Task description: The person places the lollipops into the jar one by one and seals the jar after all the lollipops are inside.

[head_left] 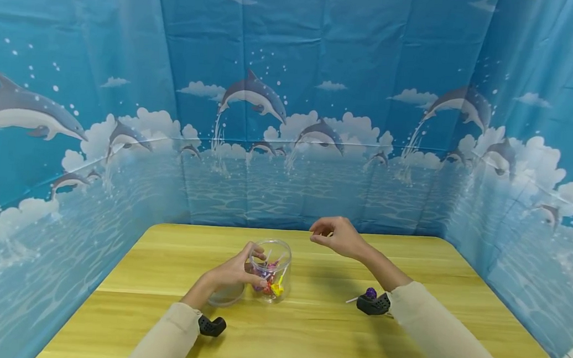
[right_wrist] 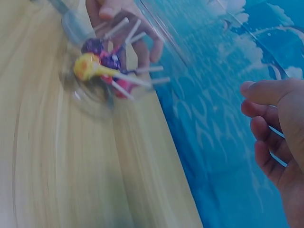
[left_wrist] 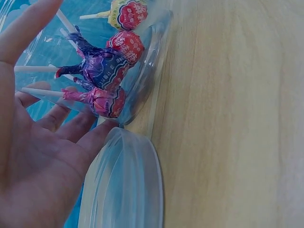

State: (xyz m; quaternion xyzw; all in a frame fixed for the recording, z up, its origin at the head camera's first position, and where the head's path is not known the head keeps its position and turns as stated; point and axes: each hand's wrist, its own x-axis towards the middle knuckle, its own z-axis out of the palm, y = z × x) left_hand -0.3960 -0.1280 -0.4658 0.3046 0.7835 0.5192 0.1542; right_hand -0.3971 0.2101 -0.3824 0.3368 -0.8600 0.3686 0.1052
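A clear plastic jar (head_left: 285, 256) stands upright and uncovered on the table, with several wrapped lollipops (left_wrist: 105, 69) inside, their white sticks pointing up. My left hand (head_left: 237, 270) holds the jar by its left side, thumb in front and fingers behind. Raised above the table to the right of the jar, my right hand (head_left: 338, 237) has loosely bent fingers and nothing in them. In the right wrist view the right hand (right_wrist: 280, 128) is well apart from the jar. One purple lollipop (head_left: 370, 292) lies on the table below the right forearm.
The jar's round clear lid (head_left: 226, 297) lies on the table just left of the jar, beside the left hand. A yellow wood-grain table (head_left: 295, 340) spreads beneath everything. Behind and at the sides hangs a blue curtain (head_left: 285, 195) with dolphins.
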